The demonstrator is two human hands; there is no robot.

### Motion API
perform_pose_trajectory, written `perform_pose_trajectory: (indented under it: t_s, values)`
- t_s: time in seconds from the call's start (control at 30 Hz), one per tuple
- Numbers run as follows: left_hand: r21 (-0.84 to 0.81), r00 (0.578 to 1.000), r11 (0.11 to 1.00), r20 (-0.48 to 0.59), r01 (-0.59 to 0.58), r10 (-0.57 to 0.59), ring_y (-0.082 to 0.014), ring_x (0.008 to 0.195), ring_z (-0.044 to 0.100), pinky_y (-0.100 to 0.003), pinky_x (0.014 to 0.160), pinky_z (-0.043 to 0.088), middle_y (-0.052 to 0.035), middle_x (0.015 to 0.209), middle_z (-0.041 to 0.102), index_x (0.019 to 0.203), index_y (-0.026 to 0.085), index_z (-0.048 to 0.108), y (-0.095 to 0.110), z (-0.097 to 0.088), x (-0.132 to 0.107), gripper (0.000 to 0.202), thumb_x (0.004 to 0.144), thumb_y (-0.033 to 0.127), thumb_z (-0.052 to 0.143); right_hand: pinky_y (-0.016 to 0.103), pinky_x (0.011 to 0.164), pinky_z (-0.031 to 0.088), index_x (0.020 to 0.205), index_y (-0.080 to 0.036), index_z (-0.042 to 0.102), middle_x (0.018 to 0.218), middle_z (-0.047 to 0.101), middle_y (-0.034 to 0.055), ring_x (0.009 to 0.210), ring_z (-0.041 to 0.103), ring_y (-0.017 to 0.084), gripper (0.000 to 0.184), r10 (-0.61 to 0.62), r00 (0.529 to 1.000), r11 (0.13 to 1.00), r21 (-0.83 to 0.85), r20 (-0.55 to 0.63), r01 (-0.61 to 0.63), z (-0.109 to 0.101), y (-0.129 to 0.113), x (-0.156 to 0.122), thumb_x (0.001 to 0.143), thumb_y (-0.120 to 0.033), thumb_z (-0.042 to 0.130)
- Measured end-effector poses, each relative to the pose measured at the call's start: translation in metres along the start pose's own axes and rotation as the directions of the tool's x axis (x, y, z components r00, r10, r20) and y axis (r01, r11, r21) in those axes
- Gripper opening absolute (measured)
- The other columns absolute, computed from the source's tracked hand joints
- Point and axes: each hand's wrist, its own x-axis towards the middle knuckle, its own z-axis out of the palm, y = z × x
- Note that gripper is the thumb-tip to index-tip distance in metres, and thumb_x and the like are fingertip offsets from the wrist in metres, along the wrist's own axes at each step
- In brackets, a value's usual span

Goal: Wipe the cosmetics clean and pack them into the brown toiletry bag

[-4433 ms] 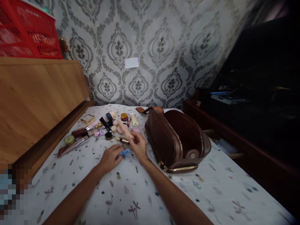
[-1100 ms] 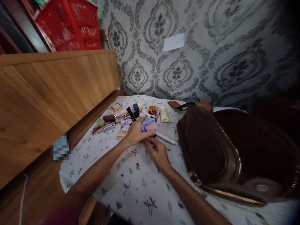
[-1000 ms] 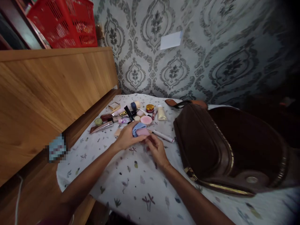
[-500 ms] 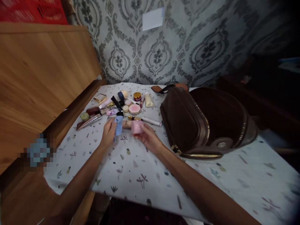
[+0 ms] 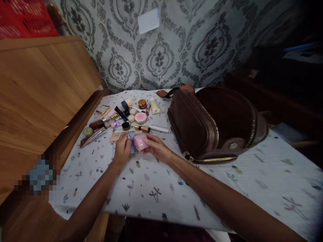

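My left hand [image 5: 121, 150] pinches a small light-blue cloth [image 5: 131, 135]. Its fingers are closed round the cloth's edge. A shiny pink container [image 5: 140, 142], squat like a cosmetics jar, is gripped by my right hand [image 5: 159, 150]. Cloth and container touch above the table, with part of the cloth hidden by the container and fingers. Just behind my hands lies a flat beige item [image 5: 115, 137], partly covered by my left hand. A gold-and-black tube [image 5: 142, 128], a white pen-like stick [image 5: 159, 129] and a small black pot [image 5: 125, 126] lie beyond.
Several cosmetics, including a pink compact [image 5: 140, 117], a gold-lidded jar [image 5: 142, 104] and a cream tube [image 5: 155, 107], cover the table's back left. An unzipped brown leather bag [image 5: 194, 127] stands at right. A wooden panel [image 5: 45, 77] borders the left side.
My left hand has brought the blue cloth right against the pink container, closing the gap between them. The beige item behind is now less covered. The camera view has shifted slightly.
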Motion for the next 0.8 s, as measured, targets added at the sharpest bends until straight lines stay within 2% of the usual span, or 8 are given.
perform_pose_trajectory:
  t_s: [0.13, 0.27, 0.33, 0.47, 0.53, 0.63, 0.73, 0.8]
  values:
    - [0.020, 0.998, 0.999, 0.048, 0.031, -0.032, -0.0168, 0.071, 0.054, -0.030, 0.068, 0.044, -0.0006, 0.075, 0.057, 0.078, 0.022, 0.052, 0.003, 0.000, -0.003, 0.028, 0.100, 0.031, 0.038, 0.020, 0.055, 0.050, 0.103, -0.016, 0.069, 0.082, 0.073, 0.0036, 0.066, 0.068, 0.014, 0.044, -0.006, 0.998, 0.998, 0.056, -0.066, 0.010, 0.002, -0.003, 0.000, 0.073, -0.047, 0.081]
    - [0.055, 0.999, 0.998, 0.036, 0.032, -0.034, -0.0155, 0.066, 0.050, -0.029, 0.063, 0.039, 0.0020, 0.068, 0.050, 0.072, 0.022, 0.046, 0.009, 0.001, -0.006, 0.029, 0.099, 0.031, 0.042, 0.024, 0.063, 0.053, 0.104, -0.018, 0.068, 0.090, 0.073, 0.0045, 0.073, 0.067, 0.015, 0.047, -0.050, 0.990, 0.996, 0.062, -0.133, 0.058, 0.003, -0.001, 0.001, 0.069, -0.046, 0.083]
    - [0.061, 0.999, 0.998, 0.026, 0.018, -0.019, -0.0157, 0.068, 0.051, -0.029, 0.065, 0.040, 0.0016, 0.071, 0.051, 0.076, 0.022, 0.049, 0.011, 0.000, -0.008, 0.025, 0.099, 0.031, 0.042, 0.024, 0.065, 0.054, 0.103, -0.020, 0.067, 0.096, 0.071, 0.0041, 0.078, 0.067, 0.015, 0.046, -0.095, 0.983, 0.995, 0.015, -0.159, 0.099, 0.003, 0.002, 0.002, 0.068, -0.042, 0.086]
    - [0.042, 0.999, 0.998, 0.005, -0.045, 0.044, -0.0170, 0.079, 0.057, -0.030, 0.074, 0.045, -0.0020, 0.086, 0.059, 0.101, 0.021, 0.056, 0.010, -0.002, -0.011, 0.016, 0.099, 0.028, 0.043, 0.021, 0.063, 0.054, 0.100, -0.021, 0.066, 0.100, 0.069, 0.0018, 0.081, 0.065, 0.013, 0.045, -0.162, 0.972, 0.986, -0.075, -0.172, 0.151, 0.002, 0.006, 0.004, 0.064, -0.035, 0.088]
    - [0.028, 0.995, 0.995, 0.005, -0.098, 0.098, -0.0180, 0.084, 0.058, -0.032, 0.078, 0.046, -0.0036, 0.091, 0.060, 0.105, 0.020, 0.058, 0.008, -0.003, -0.012, 0.018, 0.098, 0.028, 0.043, 0.022, 0.063, 0.054, 0.100, -0.020, 0.066, 0.096, 0.070, 0.0016, 0.079, 0.067, 0.014, 0.043, -0.142, 0.976, 0.990, -0.049, -0.163, 0.135, 0.001, 0.005, 0.003, 0.066, -0.037, 0.087]
    - [0.021, 0.987, 0.987, 0.010, -0.158, 0.158, -0.0188, 0.089, 0.059, -0.033, 0.081, 0.047, -0.0051, 0.095, 0.062, 0.107, 0.021, 0.059, 0.004, -0.004, -0.010, 0.019, 0.097, 0.025, 0.044, 0.024, 0.062, 0.055, 0.102, -0.017, 0.067, 0.084, 0.072, 0.0034, 0.069, 0.069, 0.015, 0.043, -0.047, 0.993, 0.999, 0.011, -0.111, 0.049, 0.000, 0.001, 0.001, 0.073, -0.044, 0.082]
    - [0.036, 0.987, 0.986, 0.003, -0.161, 0.161, -0.0186, 0.089, 0.059, -0.033, 0.080, 0.048, -0.0053, 0.095, 0.061, 0.109, 0.021, 0.060, 0.002, -0.004, -0.009, 0.020, 0.097, 0.021, 0.044, 0.024, 0.058, 0.055, 0.106, -0.014, 0.068, 0.079, 0.074, 0.0055, 0.062, 0.069, 0.015, 0.044, 0.036, 0.997, 0.998, 0.061, -0.062, -0.032, -0.002, -0.002, 0.000, 0.080, -0.048, 0.074]
    - [0.047, 0.988, 0.987, 0.002, -0.153, 0.153, -0.0186, 0.088, 0.059, -0.032, 0.079, 0.048, -0.0054, 0.094, 0.062, 0.111, 0.020, 0.060, 0.002, -0.003, -0.009, 0.021, 0.097, 0.020, 0.044, 0.022, 0.056, 0.054, 0.105, -0.015, 0.070, 0.079, 0.075, 0.0050, 0.062, 0.069, 0.014, 0.040, 0.055, 0.996, 0.993, 0.112, -0.076, -0.046, -0.003, -0.002, 0.001, 0.084, -0.048, 0.071]
